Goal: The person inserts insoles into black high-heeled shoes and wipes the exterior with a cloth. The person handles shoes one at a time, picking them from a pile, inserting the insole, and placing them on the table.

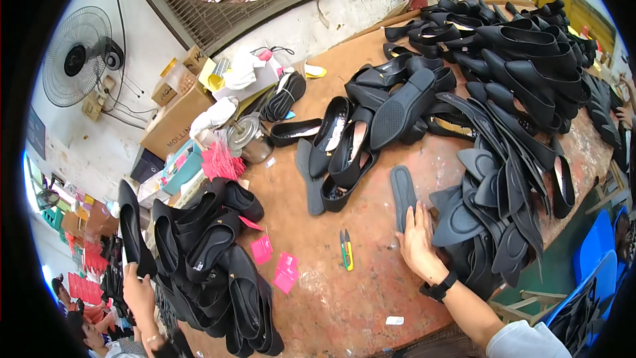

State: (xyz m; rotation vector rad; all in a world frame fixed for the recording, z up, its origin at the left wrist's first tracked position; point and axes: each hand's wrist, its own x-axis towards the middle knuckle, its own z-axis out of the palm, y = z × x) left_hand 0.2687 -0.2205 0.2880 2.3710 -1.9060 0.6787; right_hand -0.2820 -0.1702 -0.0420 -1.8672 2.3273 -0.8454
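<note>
"What's that right hand (419, 242) up to?"

"Palm down, fingers stretched over the near end of a grey insole (402, 189) lying on the table (371, 298). Whether it's pinching the insole, I can't tell from here."

"And the left hand (138, 290)?"

"Closed round the lower end of a black pump (136, 229), pointed end up, over at the table's left side, beside a stack of black shoes (212, 258)."

"What's around the insole?"

"Just right of it, a heap of insoles (490, 192), overlapping every which way. To its left, the snips (346, 252) with yellow and green handles, then some pink cards (285, 273) near that stack."

"Farther out?"

"More pumps (331, 146) mid-table, one of them sole up. A big pile of footwear (523, 59) at the far right, a metal canister (255, 140) next to bright pink strands (222, 161), and a fan (76, 59) up by the white wall (151, 30)."
</note>
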